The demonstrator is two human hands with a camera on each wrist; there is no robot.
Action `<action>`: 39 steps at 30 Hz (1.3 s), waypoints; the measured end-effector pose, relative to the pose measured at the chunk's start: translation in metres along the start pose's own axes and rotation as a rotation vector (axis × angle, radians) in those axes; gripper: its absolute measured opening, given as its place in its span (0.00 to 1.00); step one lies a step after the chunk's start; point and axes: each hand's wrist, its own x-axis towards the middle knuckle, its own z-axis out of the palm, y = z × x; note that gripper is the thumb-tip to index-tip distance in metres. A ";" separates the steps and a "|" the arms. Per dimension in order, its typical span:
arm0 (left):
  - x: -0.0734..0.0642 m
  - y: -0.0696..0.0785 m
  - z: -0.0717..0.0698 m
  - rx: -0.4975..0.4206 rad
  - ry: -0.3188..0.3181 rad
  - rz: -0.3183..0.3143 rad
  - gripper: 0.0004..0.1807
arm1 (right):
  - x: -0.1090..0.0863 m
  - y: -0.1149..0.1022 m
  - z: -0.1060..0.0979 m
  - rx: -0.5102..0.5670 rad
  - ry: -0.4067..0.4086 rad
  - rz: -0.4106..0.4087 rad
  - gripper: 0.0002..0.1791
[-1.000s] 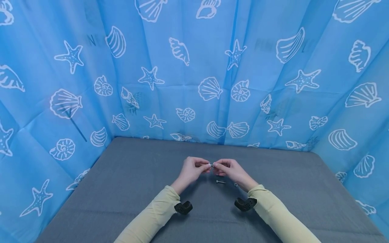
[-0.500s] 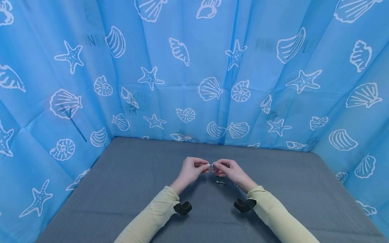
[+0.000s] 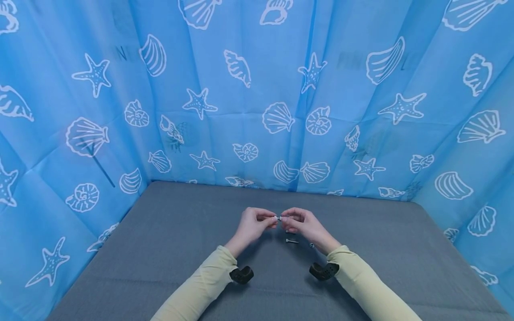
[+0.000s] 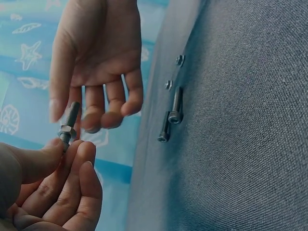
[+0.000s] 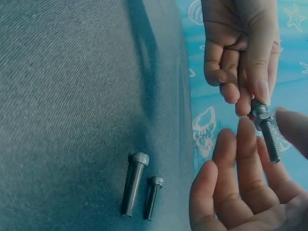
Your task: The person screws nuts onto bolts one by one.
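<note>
Between thumb and index finger, my left hand (image 3: 254, 223) pinches a socket-head bolt (image 5: 272, 144) by its head end, the threaded shank pointing toward my right hand (image 3: 307, 224). A hex nut (image 5: 263, 118) sits on the shank, with bare thread on its far side. My right hand's fingers are loosely bent around the bolt; in the right wrist view its thumb stands apart from the nut, while the index fingertip is right beside it. Two more socket-head bolts (image 4: 176, 106) lie on the grey cloth below, with two loose nuts (image 4: 180, 60) nearby.
Grey cloth (image 3: 180, 249) covers the table. A blue curtain (image 3: 249, 111) with white shells and starfish hangs behind it and along both sides. Black wrist cameras (image 3: 242, 275) sit under both forearms.
My right fingers shift slightly around the nut and now stand looser, with the nut in sight between the hands. The left hand keeps its pinch on the bolt almost without moving.
</note>
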 end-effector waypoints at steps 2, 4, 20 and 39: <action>0.000 0.000 0.000 0.000 -0.002 -0.005 0.06 | 0.000 0.000 0.000 0.003 -0.002 -0.018 0.19; 0.000 0.001 0.000 -0.002 -0.003 -0.006 0.06 | 0.000 0.000 0.000 -0.014 0.002 -0.023 0.18; -0.002 0.001 0.001 -0.001 0.003 0.000 0.08 | -0.003 -0.007 0.000 -0.008 -0.018 0.031 0.19; -0.002 0.002 0.001 0.010 0.002 -0.014 0.08 | 0.001 -0.002 -0.002 0.013 -0.018 0.006 0.19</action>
